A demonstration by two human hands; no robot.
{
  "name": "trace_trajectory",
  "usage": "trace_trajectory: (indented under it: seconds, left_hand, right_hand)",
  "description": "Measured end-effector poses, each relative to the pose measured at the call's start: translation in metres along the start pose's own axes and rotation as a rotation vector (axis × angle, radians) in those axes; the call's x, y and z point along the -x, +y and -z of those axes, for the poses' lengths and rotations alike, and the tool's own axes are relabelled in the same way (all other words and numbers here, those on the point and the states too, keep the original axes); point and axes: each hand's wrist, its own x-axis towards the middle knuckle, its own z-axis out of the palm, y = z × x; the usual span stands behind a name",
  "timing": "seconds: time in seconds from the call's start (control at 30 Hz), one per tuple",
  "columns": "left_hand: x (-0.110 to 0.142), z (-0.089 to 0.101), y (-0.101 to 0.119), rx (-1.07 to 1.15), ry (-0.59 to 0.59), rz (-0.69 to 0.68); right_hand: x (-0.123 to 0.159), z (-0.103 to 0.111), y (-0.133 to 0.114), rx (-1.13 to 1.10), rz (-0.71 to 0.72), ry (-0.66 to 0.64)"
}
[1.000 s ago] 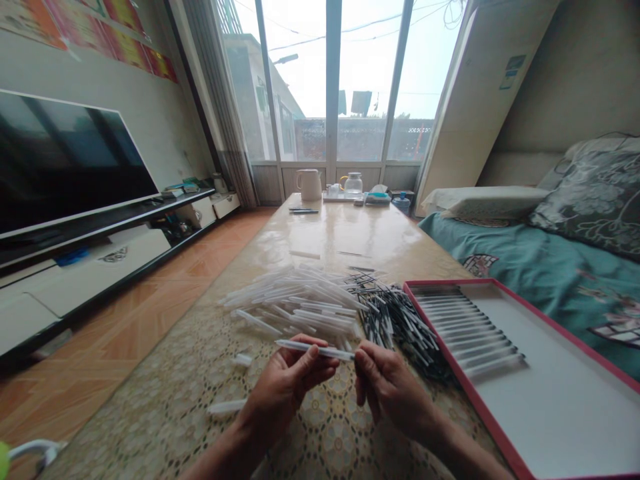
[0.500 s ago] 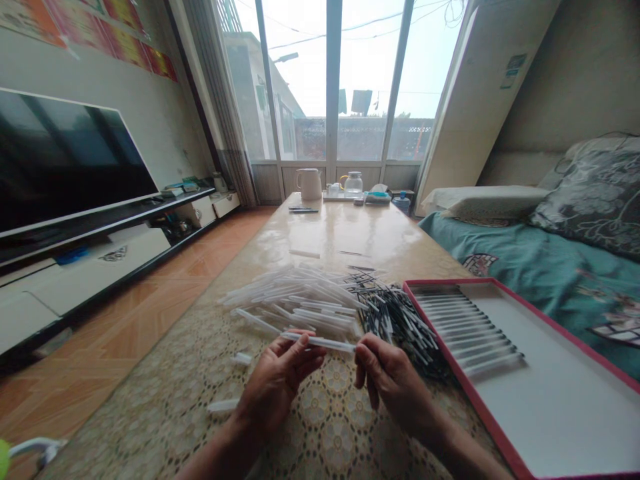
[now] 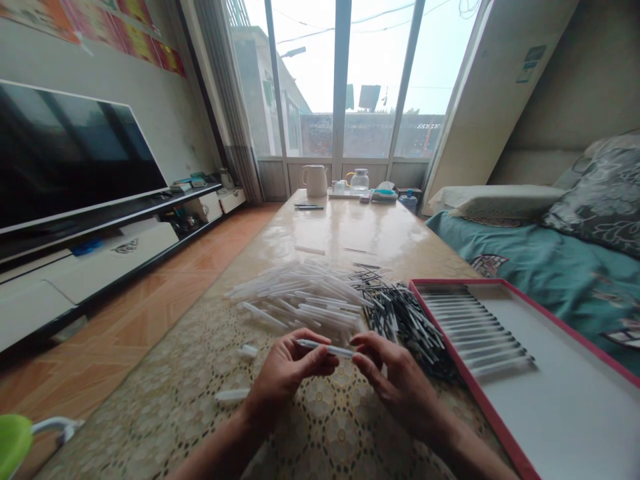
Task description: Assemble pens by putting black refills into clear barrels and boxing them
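A slim, translucent white pen (image 3: 327, 349) is held level in front of me, just above the tabletop. My left hand (image 3: 295, 363) pinches its barrel between thumb and fingers. At its right end, the thumb and forefinger of my right hand (image 3: 387, 367) close around the tip, hiding it. Behind my hands lies a loose pile of white pen barrels (image 3: 310, 293). To the right of that pile, thin black pen refills (image 3: 405, 320) are heaped together. A shallow red-rimmed box (image 3: 560, 393) on the right holds a row of pens with dark ends (image 3: 480, 333).
Small white pieces (image 3: 233, 395) lie left of my left hand on the patterned tablecloth (image 3: 165, 400). At the table's far end stand a beige jug (image 3: 315, 181), a glass pot (image 3: 359, 180) and a tissue pack (image 3: 384, 193). A sofa (image 3: 565, 260) runs along the right.
The view has turned slightly left. My right hand, earlier curled at the pen's right end, now has its forefinger more extended over that end. The pen remains in my left hand.
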Motion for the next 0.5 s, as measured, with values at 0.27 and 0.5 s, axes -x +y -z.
trace_trajectory:
  seconds: [0.27, 0.5]
  left_hand:
    - [0.002, 0.014, 0.031, -0.547, 0.015, -0.193]
    - [0.002, 0.078, 0.059, -1.342, 0.113, -0.293]
  right_hand:
    - [-0.002, 0.001, 0.004, 0.090, 0.061, 0.019]
    - [-0.001, 0.001, 0.008, 0.096, -0.027, 0.066]
